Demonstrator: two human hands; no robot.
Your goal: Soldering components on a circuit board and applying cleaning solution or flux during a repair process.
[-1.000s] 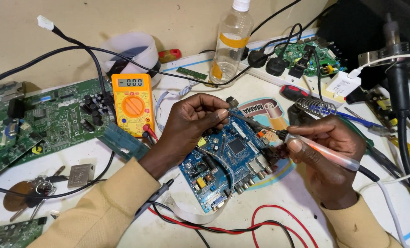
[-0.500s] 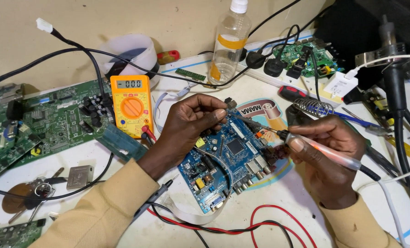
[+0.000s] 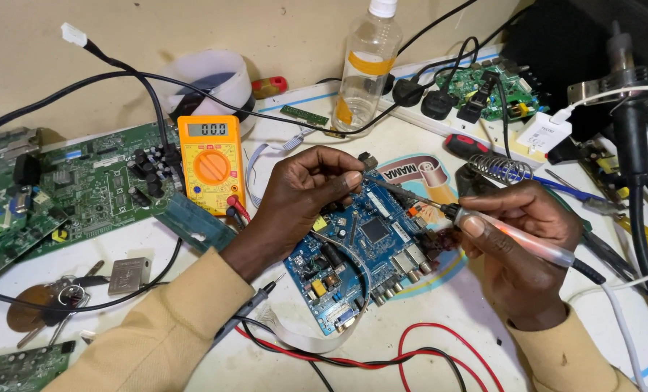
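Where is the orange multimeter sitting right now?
In the head view, the orange multimeter lies left of centre on the bench, between the large green circuit board and the person's left hand, in front of the white tape roll.

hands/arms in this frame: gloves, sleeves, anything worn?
Both hands are bare: left hand, right hand. No gloves, rings or watch visible. Both arms wear long tan sleeves, left sleeve and right sleeve, loosely creased, ending at the wrists.

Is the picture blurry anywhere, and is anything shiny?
Head view: the blue circuit board and both hands, left hand and right hand, look sharp; the light is soft and even, with faint shadows; the clear plastic bottle shows mild glare; the table edges bend slightly from the wide lens.
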